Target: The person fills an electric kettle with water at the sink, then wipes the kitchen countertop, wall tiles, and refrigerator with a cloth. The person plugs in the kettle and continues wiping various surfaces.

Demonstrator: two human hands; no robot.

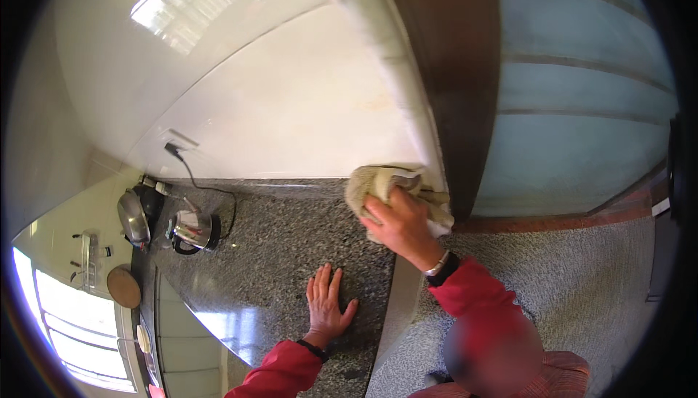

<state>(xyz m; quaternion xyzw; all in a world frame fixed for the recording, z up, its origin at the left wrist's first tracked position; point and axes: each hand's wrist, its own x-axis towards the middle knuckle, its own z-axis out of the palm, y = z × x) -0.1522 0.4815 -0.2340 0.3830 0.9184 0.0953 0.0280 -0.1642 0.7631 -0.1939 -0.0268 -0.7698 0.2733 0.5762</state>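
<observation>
My right hand [404,224] grips a bunched beige cloth [361,188] at the corner where the granite countertop [278,223] meets the tiled wall [305,109]. Part of the cloth lies over the countertop's edge strip, close to the dark door frame [463,98]. Palm down on the granite, my left hand [327,302] rests with its thumb spread and holds nothing. Both arms wear red sleeves, and a metal band circles the right wrist.
A metal electric kettle [193,230] stands on the counter's left part. Its black cord [235,210] runs towards a wall socket [182,137]. Behind it leans a metal pan or lid [133,217]. A round wooden board [124,287] stands further left. Speckled flooring [561,278] lies right of the counter.
</observation>
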